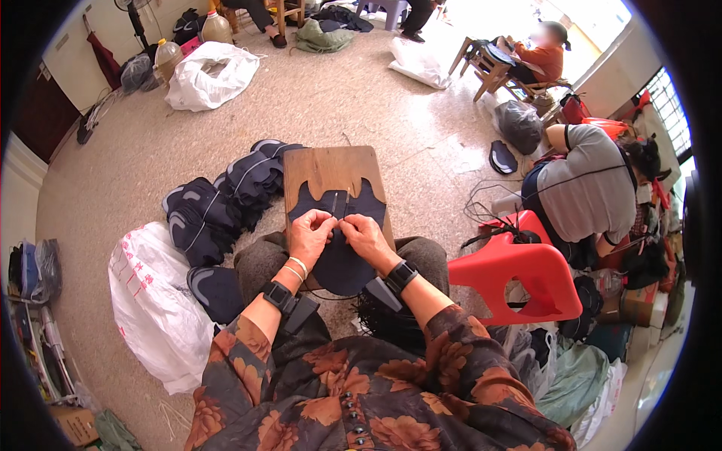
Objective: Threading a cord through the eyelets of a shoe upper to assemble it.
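A dark navy fabric shoe upper (347,264) lies over a wooden board (329,161) in front of me, its pointed flaps spread toward the far end. At the middle of the upper my left hand (310,239) is closed, thumb and fingertips pinched on the fabric. Close beside it my right hand (365,239) pinches the fabric too, the fingertips of both hands nearly touching. Two thin pale strips (335,201), possibly needles or lace ends, stand out just beyond the fingers. Whatever small item may sit between the fingertips is hidden.
Bundled dark shoe uppers (244,180) lie left of the board, near a white plastic sack (154,301). At right stands a red plastic stool (519,274); a person in grey (587,180) bends beyond it. Another person (543,59) sits at the far right.
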Demonstrator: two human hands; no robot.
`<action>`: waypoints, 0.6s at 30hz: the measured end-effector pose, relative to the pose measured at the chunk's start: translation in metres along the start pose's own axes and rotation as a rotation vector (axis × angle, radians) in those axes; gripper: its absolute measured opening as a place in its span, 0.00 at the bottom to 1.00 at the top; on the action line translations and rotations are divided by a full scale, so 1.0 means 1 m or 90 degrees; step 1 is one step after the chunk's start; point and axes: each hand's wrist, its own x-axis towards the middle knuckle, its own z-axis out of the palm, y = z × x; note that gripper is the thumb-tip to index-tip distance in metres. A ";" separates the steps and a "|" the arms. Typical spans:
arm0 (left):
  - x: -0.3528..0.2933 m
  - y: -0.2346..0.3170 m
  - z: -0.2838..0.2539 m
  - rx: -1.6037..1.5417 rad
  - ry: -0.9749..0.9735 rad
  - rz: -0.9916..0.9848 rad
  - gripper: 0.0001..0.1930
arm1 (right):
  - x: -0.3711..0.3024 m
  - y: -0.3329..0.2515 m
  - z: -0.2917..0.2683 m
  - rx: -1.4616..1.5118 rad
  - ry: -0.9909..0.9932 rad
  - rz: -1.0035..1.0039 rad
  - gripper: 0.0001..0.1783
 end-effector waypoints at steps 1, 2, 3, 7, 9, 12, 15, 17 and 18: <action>0.000 -0.001 -0.001 0.000 0.002 -0.002 0.06 | 0.000 -0.003 -0.001 -0.015 -0.021 -0.006 0.15; 0.000 -0.003 -0.002 -0.012 0.001 -0.016 0.06 | 0.000 -0.005 -0.001 -0.030 -0.043 -0.012 0.15; 0.000 -0.002 -0.001 -0.024 -0.004 -0.028 0.06 | 0.001 -0.005 -0.001 -0.030 -0.042 -0.011 0.15; 0.000 -0.002 -0.002 -0.029 -0.023 -0.033 0.06 | 0.004 -0.005 -0.001 -0.063 -0.084 -0.036 0.16; -0.001 -0.002 0.000 -0.017 -0.020 -0.032 0.06 | 0.004 -0.006 -0.001 -0.058 -0.090 -0.029 0.15; 0.000 -0.002 -0.003 -0.017 -0.038 -0.037 0.06 | 0.003 -0.004 0.000 -0.039 -0.085 -0.020 0.15; -0.003 -0.002 -0.006 -0.020 -0.020 -0.022 0.05 | 0.001 -0.004 0.002 -0.041 -0.077 -0.006 0.14; -0.010 -0.004 -0.015 0.047 0.037 0.072 0.04 | 0.000 -0.007 0.004 -0.030 -0.072 0.024 0.14; -0.016 -0.005 -0.017 0.112 0.088 0.167 0.04 | -0.001 -0.003 0.004 -0.028 -0.072 0.026 0.14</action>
